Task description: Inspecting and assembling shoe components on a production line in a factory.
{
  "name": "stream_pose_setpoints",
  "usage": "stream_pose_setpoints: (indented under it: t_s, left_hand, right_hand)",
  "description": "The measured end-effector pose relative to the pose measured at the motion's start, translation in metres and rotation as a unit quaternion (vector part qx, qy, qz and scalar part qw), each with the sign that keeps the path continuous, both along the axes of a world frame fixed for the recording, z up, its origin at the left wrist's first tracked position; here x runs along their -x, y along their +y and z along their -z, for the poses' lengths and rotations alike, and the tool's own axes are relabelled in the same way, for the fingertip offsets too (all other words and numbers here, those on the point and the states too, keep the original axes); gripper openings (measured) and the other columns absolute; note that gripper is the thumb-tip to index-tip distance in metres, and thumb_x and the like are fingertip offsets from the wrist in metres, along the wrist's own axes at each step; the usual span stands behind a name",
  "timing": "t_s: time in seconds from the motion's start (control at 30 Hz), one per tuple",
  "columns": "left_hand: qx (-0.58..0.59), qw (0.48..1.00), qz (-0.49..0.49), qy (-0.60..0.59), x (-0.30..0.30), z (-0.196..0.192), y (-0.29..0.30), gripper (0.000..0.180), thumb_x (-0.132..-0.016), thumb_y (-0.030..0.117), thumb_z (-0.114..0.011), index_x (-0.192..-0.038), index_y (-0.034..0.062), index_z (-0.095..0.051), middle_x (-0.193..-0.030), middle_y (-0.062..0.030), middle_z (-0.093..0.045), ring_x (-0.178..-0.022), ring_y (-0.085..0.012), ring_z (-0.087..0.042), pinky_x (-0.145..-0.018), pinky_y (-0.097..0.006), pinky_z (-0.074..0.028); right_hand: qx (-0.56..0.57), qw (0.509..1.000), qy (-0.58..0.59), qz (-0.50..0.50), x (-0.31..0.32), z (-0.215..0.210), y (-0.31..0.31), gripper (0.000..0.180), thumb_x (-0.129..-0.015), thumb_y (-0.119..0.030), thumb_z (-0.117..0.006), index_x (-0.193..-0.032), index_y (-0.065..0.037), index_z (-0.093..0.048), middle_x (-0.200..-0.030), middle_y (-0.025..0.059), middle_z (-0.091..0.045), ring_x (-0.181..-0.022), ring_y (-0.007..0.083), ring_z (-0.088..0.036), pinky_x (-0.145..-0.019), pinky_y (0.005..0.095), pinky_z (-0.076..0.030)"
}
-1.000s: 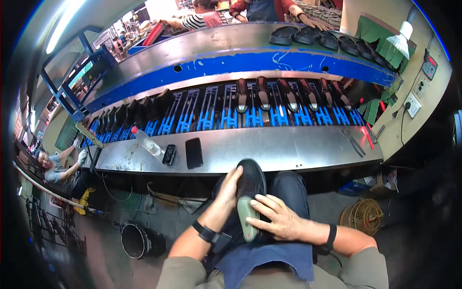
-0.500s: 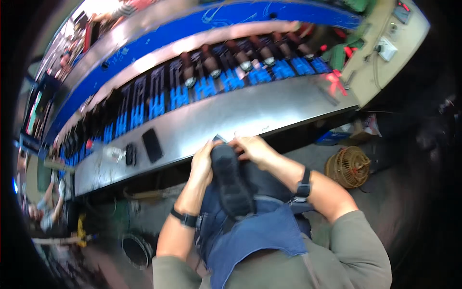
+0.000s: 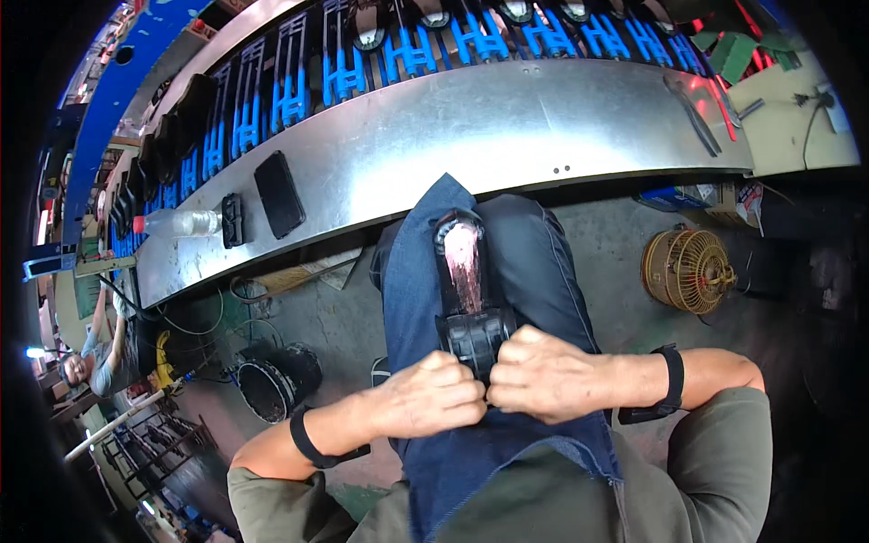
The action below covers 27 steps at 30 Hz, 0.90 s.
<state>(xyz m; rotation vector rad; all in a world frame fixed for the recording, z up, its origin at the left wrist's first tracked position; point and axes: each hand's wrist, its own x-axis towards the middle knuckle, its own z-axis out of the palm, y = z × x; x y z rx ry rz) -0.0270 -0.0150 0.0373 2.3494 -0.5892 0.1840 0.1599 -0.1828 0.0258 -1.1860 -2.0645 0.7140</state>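
We have both fists clamped: left hand (image 3: 430, 395) and right hand (image 3: 549, 373) grip the near end of the black ribbed sole (image 3: 477, 335), knuckles close together. Shoe (image 3: 464, 267) sits in our lap on the blue apron (image 3: 412, 271), bottom up, pinkish-white patch showing. Phone (image 3: 280, 195) and clear bottle (image 3: 186, 223) lie on the metal bench (image 3: 389, 149) ahead.

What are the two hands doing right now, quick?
Left hand: closed, holding one side of the black shoe.
Right hand: closed, holding the other side.
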Motion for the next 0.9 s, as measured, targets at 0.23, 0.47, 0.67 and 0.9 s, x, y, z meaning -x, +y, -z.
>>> stream_pose_setpoints:
  t_s: [0.23,0.47,0.67,0.9]
  left_hand:
    - [0.259,0.951,-0.145,0.086,-0.039,0.014,0.059,0.034,-0.075,0.017,-0.086,-0.099,0.0053,-0.065,-0.098,-0.0077,-0.059,-0.087,-0.0264,-0.057,-0.077,-0.037,-0.046]
    - [0.438,0.811,-0.31,0.233,-0.08,0.035,0.087,0.023,-0.089,0.009,-0.077,-0.104,0.0001,-0.062,-0.093,-0.0092,-0.057,-0.081,-0.019,-0.055,-0.073,-0.032,-0.046]
    - [0.393,0.812,-0.322,0.289,-0.092,0.048,0.101,0.021,-0.09,0.008,-0.074,-0.105,-0.0002,-0.062,-0.092,-0.0089,-0.057,-0.08,-0.0202,-0.056,-0.073,-0.033,-0.047]
    - [0.287,0.873,-0.335,0.206,-0.095,0.051,0.1,0.025,-0.088,0.008,-0.073,-0.106,-0.0035,-0.06,-0.111,-0.0172,-0.06,-0.101,-0.0317,-0.061,-0.087,-0.037,-0.05]
  right_hand:
    - [0.096,0.958,0.245,0.118,-0.055,0.003,0.064,0.029,-0.083,-0.02,-0.079,-0.097,-0.007,-0.057,-0.096,0.0099,-0.055,-0.092,0.0289,-0.054,-0.08,0.0408,-0.044]
    - [0.264,0.885,0.246,0.295,-0.068,0.029,0.104,0.036,-0.09,-0.019,-0.076,-0.106,-0.003,-0.048,-0.093,0.0091,-0.05,-0.079,0.02,-0.05,-0.071,0.0342,-0.045]
    - [0.278,0.883,0.219,0.309,-0.073,0.046,0.114,0.036,-0.091,-0.021,-0.075,-0.107,-0.004,-0.048,-0.094,0.0102,-0.05,-0.078,0.0213,-0.05,-0.068,0.0354,-0.046]
    - [0.265,0.873,0.185,0.365,-0.068,0.043,0.114,0.039,-0.086,-0.021,-0.079,-0.105,-0.004,-0.048,-0.098,0.0131,-0.049,-0.081,0.0276,-0.056,-0.07,0.0372,-0.048]
